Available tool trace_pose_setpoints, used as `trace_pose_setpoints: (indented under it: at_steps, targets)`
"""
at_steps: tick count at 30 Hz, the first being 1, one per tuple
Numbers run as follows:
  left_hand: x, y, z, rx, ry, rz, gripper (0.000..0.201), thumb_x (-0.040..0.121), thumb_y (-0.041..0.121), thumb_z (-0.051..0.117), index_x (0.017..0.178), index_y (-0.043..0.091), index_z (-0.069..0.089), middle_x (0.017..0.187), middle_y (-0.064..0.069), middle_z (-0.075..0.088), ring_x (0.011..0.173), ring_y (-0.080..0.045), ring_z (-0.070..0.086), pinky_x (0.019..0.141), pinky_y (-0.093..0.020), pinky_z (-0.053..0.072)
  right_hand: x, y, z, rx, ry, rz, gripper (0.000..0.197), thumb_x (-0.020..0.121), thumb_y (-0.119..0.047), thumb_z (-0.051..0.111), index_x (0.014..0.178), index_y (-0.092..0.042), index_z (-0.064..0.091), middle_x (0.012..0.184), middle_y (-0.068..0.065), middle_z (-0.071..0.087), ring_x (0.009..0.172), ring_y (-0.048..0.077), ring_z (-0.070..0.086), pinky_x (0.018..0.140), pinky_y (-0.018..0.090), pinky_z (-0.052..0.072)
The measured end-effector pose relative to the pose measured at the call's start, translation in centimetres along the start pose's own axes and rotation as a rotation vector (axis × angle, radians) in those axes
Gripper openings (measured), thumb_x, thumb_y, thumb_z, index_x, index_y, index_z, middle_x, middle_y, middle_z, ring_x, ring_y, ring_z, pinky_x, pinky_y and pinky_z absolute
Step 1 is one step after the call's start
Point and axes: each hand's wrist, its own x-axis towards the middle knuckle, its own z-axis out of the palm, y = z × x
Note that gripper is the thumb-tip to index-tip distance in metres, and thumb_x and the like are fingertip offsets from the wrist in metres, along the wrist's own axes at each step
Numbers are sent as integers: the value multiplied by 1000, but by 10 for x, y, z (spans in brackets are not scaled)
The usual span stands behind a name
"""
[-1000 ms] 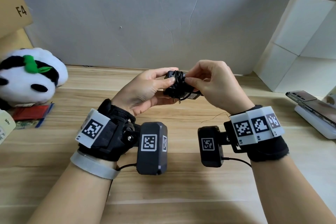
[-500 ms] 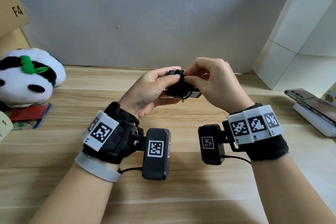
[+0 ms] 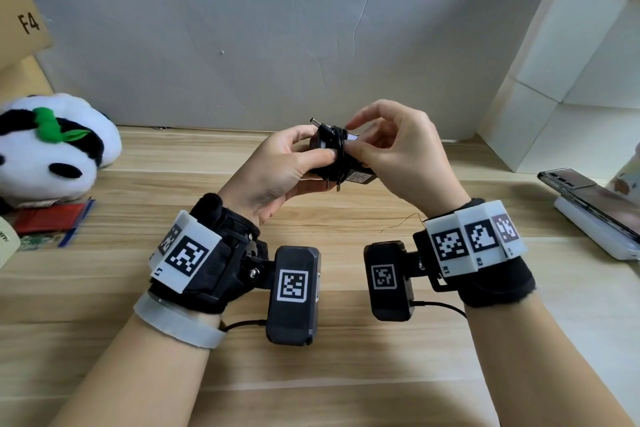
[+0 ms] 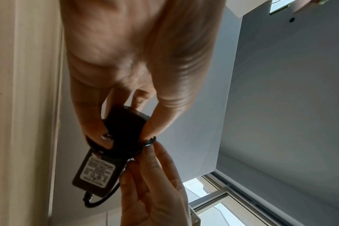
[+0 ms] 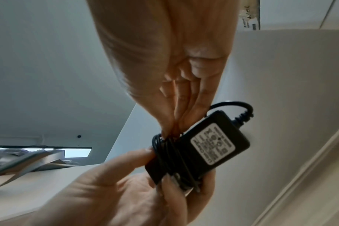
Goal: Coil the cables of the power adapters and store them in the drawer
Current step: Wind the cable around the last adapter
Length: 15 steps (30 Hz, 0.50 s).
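A black power adapter (image 3: pixel 346 170) (image 4: pixel 99 166) (image 5: pixel 207 146) with a white label is held above the wooden desk (image 3: pixel 311 374). Its thin black cable (image 5: pixel 164 152) is wound in several turns around the body. My left hand (image 3: pixel 280 166) grips the adapter between thumb and fingers. My right hand (image 3: pixel 391 152) pinches the wound cable (image 4: pixel 147 143) at the adapter's top edge. The barrel plug (image 3: pixel 320 125) sticks out up and to the left above my left fingers. No drawer shows in any view.
A plush panda (image 3: pixel 52 149) lies at the left over red and blue packets (image 3: pixel 48 222). A cardboard box (image 3: pixel 20 10) stands behind it. White boxes (image 3: pixel 571 80) stand at the right, with a phone (image 3: pixel 595 201) on a white block. A grey wall closes the back.
The adapter has turned in my hands: the barrel plug now sticks out at the top left. My right fingers shifted on the cable. Both hands stayed in place over the desk.
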Motion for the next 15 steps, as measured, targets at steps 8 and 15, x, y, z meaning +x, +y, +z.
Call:
trace_pose_setpoints:
  at_steps: [8, 15]
  targets:
    - [1, -4, 6, 190, 132, 40, 15, 84, 1, 63, 98, 6, 61, 88, -11, 69, 71, -16, 67, 55, -20, 53, -2, -1, 3, -182, -34, -36, 13, 82, -37, 67, 90, -26, 66, 65, -6, 62, 61, 4, 56, 61, 17, 45]
    - [2, -2, 1, 345, 304, 243, 27, 74, 11, 77, 99, 11, 66, 83, 6, 67, 65, -6, 64, 60, -16, 49, 1, -2, 6, -149, 213, -107, 13, 74, -26, 77, 84, -18, 72, 83, -9, 63, 78, 7, 61, 70, 27, 52]
